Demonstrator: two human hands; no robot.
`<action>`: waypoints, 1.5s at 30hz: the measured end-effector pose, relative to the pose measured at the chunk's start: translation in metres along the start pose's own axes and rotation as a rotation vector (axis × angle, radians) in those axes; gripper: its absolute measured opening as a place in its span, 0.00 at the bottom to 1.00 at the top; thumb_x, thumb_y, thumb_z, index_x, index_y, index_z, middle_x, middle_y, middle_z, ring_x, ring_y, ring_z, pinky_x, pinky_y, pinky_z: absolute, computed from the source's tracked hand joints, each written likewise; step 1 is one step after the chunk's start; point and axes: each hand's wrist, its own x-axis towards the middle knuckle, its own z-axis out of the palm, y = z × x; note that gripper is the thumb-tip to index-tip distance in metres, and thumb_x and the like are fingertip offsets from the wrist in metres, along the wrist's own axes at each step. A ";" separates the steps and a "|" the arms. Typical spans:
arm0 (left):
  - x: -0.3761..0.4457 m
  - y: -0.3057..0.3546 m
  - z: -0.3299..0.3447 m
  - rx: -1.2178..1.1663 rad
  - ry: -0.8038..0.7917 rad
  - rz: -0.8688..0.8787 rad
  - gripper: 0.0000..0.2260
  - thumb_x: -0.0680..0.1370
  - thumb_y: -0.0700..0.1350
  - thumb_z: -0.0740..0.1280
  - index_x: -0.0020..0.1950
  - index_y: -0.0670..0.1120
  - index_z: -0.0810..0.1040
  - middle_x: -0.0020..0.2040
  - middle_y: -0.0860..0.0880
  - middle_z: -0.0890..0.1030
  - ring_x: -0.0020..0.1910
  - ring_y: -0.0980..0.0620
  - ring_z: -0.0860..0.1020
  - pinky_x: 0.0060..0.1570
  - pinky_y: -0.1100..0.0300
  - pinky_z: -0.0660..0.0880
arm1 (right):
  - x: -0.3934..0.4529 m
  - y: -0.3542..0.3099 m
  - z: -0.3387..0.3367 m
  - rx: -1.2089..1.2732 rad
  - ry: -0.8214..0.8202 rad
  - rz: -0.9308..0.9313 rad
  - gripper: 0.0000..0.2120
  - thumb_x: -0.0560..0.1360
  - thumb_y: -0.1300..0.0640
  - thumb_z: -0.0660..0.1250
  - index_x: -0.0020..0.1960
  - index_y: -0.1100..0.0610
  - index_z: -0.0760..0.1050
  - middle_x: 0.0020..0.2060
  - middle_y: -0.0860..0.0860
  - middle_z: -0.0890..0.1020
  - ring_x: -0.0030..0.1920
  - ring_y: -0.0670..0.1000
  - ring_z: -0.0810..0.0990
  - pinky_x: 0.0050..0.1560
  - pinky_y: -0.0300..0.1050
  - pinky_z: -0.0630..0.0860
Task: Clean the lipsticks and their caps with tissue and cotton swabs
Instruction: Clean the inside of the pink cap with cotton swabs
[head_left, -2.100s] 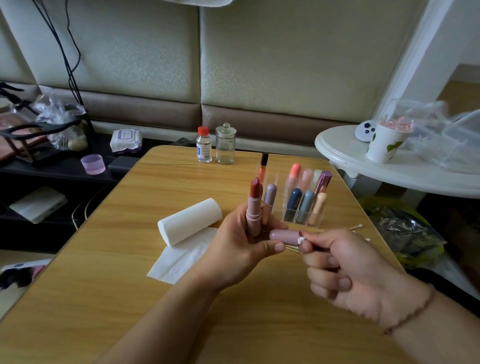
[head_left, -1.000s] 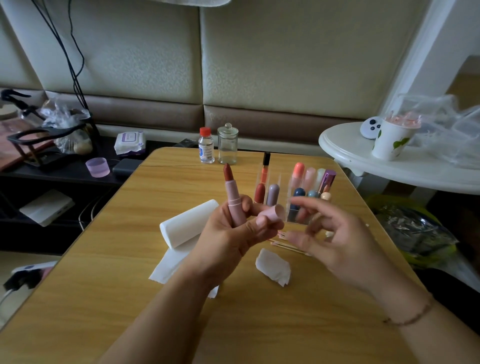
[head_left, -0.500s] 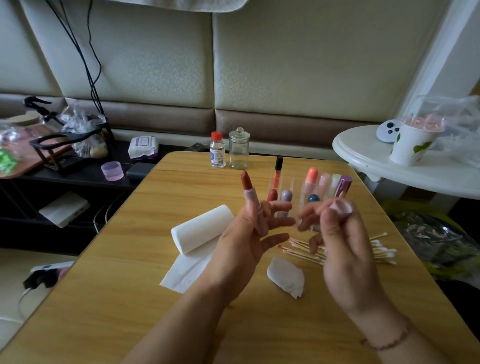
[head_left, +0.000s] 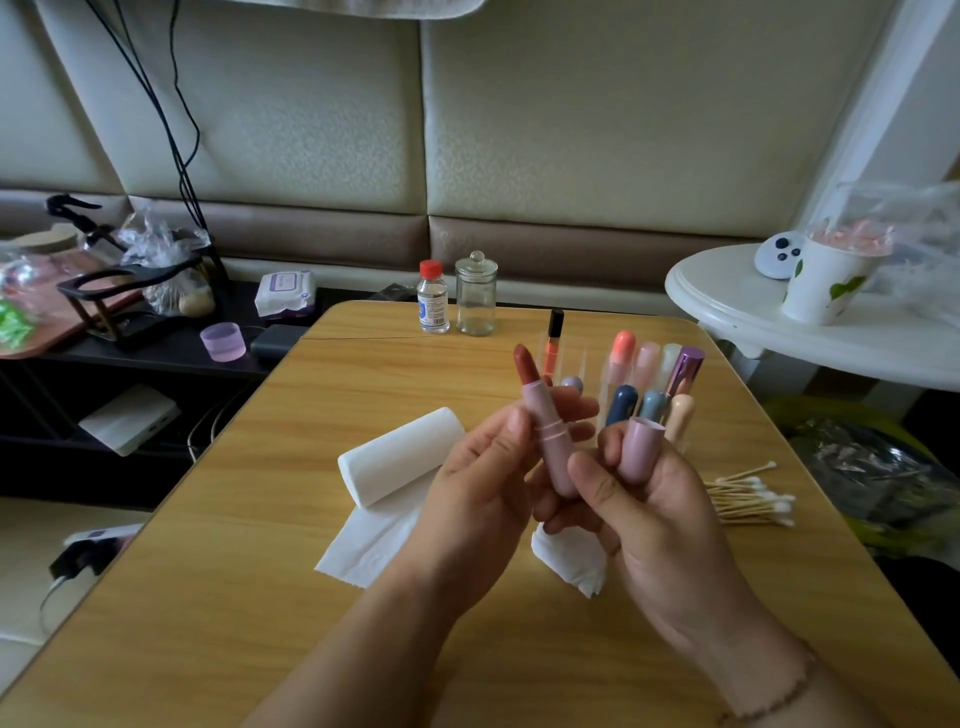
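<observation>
Left hand (head_left: 467, 499): grips uncapped lipstick (head_left: 545, 431) upright, above tissue roll (head_left: 400, 454).
Right hand (head_left: 654, 514): holds cap (head_left: 641, 447), taken over from the left since a second ago; mouth upward.
Implication: recapping likely next.
Lipstick look: pink barrel, brick-red bullet extended.
Swabs (head_left: 748, 499): right of roll.

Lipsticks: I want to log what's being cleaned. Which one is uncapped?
The pink lipstick held in the left hand, its reddish-brown stick showing. Its cap is in the right hand; those in the clear holder stay capped.
</observation>
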 end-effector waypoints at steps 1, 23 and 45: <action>-0.001 -0.001 0.000 -0.003 0.013 0.015 0.19 0.78 0.53 0.63 0.62 0.41 0.79 0.57 0.37 0.78 0.44 0.42 0.72 0.34 0.56 0.66 | 0.000 -0.001 0.000 0.021 -0.023 0.009 0.11 0.67 0.45 0.79 0.38 0.48 0.79 0.37 0.59 0.82 0.40 0.59 0.83 0.43 0.51 0.81; 0.002 -0.004 -0.003 0.023 0.172 0.139 0.19 0.69 0.54 0.77 0.50 0.40 0.85 0.51 0.41 0.82 0.59 0.42 0.75 0.59 0.49 0.72 | -0.004 -0.007 0.008 -0.157 0.147 -0.080 0.08 0.67 0.59 0.74 0.36 0.46 0.82 0.41 0.56 0.87 0.46 0.57 0.87 0.51 0.57 0.82; 0.000 -0.002 0.001 0.047 0.193 0.058 0.09 0.72 0.45 0.71 0.52 0.48 0.84 0.45 0.42 0.83 0.46 0.43 0.81 0.52 0.46 0.77 | -0.005 0.000 -0.005 -0.506 0.119 -0.219 0.17 0.74 0.37 0.69 0.46 0.51 0.77 0.41 0.53 0.83 0.44 0.51 0.84 0.44 0.49 0.82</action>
